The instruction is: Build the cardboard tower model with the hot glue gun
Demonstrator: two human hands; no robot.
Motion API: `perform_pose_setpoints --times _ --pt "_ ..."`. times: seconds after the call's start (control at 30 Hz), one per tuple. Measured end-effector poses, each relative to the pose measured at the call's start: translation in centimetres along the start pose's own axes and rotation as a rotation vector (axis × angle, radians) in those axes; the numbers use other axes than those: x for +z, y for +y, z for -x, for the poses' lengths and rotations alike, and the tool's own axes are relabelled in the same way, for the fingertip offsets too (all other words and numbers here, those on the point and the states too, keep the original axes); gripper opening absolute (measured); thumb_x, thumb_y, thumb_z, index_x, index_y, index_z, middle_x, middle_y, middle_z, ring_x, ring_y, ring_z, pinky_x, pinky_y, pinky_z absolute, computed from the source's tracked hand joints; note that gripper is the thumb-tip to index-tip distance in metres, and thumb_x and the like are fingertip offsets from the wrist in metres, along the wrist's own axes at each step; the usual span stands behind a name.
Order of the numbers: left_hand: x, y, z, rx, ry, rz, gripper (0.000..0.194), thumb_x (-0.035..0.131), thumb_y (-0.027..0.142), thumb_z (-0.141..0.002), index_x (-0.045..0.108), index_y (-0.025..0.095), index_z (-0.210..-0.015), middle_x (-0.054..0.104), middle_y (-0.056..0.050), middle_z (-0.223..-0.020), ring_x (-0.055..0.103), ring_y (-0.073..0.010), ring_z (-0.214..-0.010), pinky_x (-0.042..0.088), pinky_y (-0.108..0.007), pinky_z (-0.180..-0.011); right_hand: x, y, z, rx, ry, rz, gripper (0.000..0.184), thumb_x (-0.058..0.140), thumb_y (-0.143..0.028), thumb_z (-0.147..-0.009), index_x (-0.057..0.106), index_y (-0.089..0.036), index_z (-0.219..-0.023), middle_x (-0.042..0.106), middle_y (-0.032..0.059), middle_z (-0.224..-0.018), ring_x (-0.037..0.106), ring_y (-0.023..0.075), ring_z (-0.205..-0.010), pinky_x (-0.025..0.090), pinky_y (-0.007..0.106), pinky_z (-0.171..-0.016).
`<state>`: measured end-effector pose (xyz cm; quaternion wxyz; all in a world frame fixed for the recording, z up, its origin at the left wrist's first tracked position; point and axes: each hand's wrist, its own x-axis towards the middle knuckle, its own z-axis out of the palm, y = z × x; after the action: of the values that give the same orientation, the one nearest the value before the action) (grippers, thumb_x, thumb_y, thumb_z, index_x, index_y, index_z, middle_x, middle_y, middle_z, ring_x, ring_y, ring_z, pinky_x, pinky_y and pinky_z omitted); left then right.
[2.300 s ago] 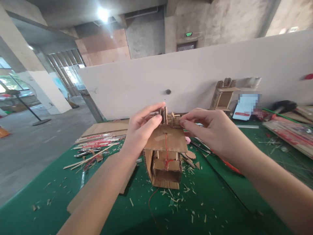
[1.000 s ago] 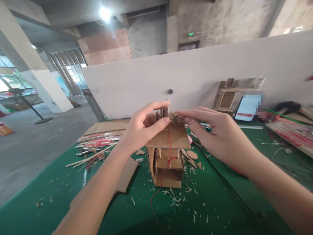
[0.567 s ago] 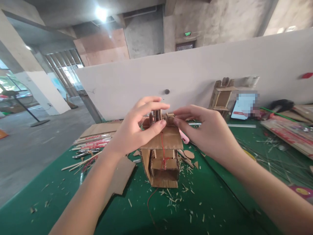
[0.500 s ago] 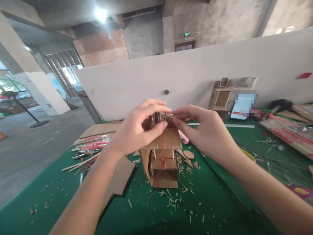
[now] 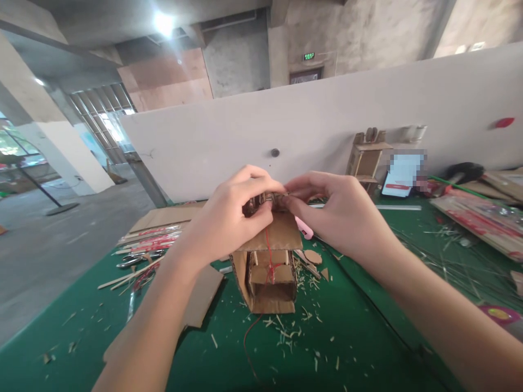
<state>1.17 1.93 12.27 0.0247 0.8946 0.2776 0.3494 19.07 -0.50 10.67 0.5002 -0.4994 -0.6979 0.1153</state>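
A cardboard model (image 5: 281, 231) stands upright on the green table, with a flat top plate and an open box below. Red string (image 5: 268, 245) runs from a hole in the plate to a cardboard piece inside. On top sit cardboard discs (image 5: 254, 203), partly hidden by my fingers. My left hand (image 5: 232, 212) curls round them, its thumb in front and fingers over the top. My right hand (image 5: 330, 209) pinches a small part at the right of the discs; finger and thumb hide most of it. The fingertips of both hands nearly meet.
Cardboard sheets (image 5: 202, 296) and wooden sticks (image 5: 126, 277) lie at the left. A pink tool (image 5: 304, 228) rests behind the model. At the back right stand a similar cardboard model (image 5: 365, 160) and a phone (image 5: 402, 174). A black cable (image 5: 368, 296) crosses the right side; shavings litter the front.
My left fingers have closed down over the discs from a looser, raised hold. My right hand has come nearer to the left, still pinching at the right end. The model stays standing.
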Motion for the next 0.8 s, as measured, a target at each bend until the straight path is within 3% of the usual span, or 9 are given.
perform_pose_setpoints --times 0.57,0.8 --pt "0.04 -0.32 0.0 0.003 -0.009 0.005 0.028 0.047 0.009 -0.087 0.062 0.023 -0.105 0.056 -0.001 -0.111 0.057 -0.0123 -0.091 0.046 -0.026 -0.075 0.04 -0.16 0.26 0.016 -0.013 -0.041 0.015 0.061 -0.022 -0.078 0.072 -0.022 -0.087 0.074 0.0014 -0.079 0.067 0.0167 -0.066 0.054 0.031 -0.063" --pt "-0.03 -0.15 -0.01 -0.017 -0.023 0.006 0.026 0.047 0.011 -0.088 0.062 0.025 -0.105 0.057 -0.002 -0.111 0.057 -0.0117 -0.082 0.048 -0.027 -0.072 -0.03 -0.13 0.35 -0.014 -0.003 -0.032 0.016 0.06 -0.024 -0.079 0.072 -0.023 -0.088 0.074 0.0034 -0.08 0.069 0.0196 -0.069 0.055 0.034 -0.062"
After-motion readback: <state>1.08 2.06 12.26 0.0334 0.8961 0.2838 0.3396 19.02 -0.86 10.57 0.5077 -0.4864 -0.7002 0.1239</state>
